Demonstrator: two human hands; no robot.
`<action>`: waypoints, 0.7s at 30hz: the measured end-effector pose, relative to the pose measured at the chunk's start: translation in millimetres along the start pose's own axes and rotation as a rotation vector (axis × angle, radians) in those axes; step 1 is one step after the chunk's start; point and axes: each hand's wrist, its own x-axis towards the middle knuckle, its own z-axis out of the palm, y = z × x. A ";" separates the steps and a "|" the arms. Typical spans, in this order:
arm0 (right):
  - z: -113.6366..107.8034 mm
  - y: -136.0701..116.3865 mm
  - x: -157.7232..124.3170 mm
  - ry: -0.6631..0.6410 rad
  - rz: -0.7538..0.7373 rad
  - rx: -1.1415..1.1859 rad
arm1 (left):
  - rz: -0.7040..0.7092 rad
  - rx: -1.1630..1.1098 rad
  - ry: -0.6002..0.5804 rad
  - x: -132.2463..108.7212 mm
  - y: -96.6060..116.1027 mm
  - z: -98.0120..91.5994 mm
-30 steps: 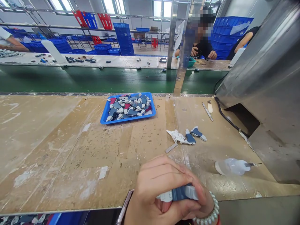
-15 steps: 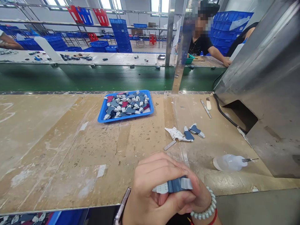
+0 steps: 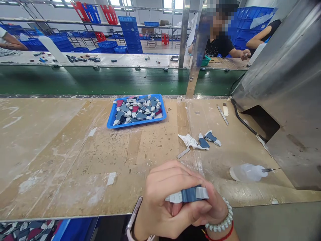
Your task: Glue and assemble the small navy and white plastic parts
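Observation:
At the near edge of the worn wooden bench (image 3: 62, 157), both my hands close around one small blue-and-white plastic part (image 3: 189, 194). My left hand (image 3: 163, 197) wraps over it from the left, a watch on that wrist. My right hand (image 3: 213, 209), with a bead bracelet and a red cord, presses against it from the right. Further out sits a blue tray (image 3: 111, 124) heaped with several similar blue, white and red parts. Two loose blue-and-white parts (image 3: 208, 140) lie beside a crumpled white scrap (image 3: 187, 140).
A clear squeeze bottle with a needle tip (image 3: 247, 172) lies on its side at the right. A steel machine housing (image 3: 288, 90) fills the right side, with a black cable (image 3: 244, 124). A green conveyor (image 3: 100, 80) runs behind; a person sits across it.
My hands keep squeezing the same part and have barely moved. The view has shifted slightly. The person opposite has stretched an arm out to the right.

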 end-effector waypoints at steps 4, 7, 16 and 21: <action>7.5 -8.6 5.7 -0.112 0.007 0.095 | -0.008 -0.016 0.010 0.8 -0.2 0.5; 11.1 -12.1 8.1 -0.087 0.004 0.100 | 0.004 -0.013 0.010 1.3 -0.3 0.4; 7.5 -7.6 5.5 -0.098 0.003 0.095 | -0.001 -0.019 0.019 0.6 0.0 1.1; 7.2 -8.0 5.9 -0.014 0.074 -0.046 | -0.009 -0.016 0.008 -0.1 -0.4 0.7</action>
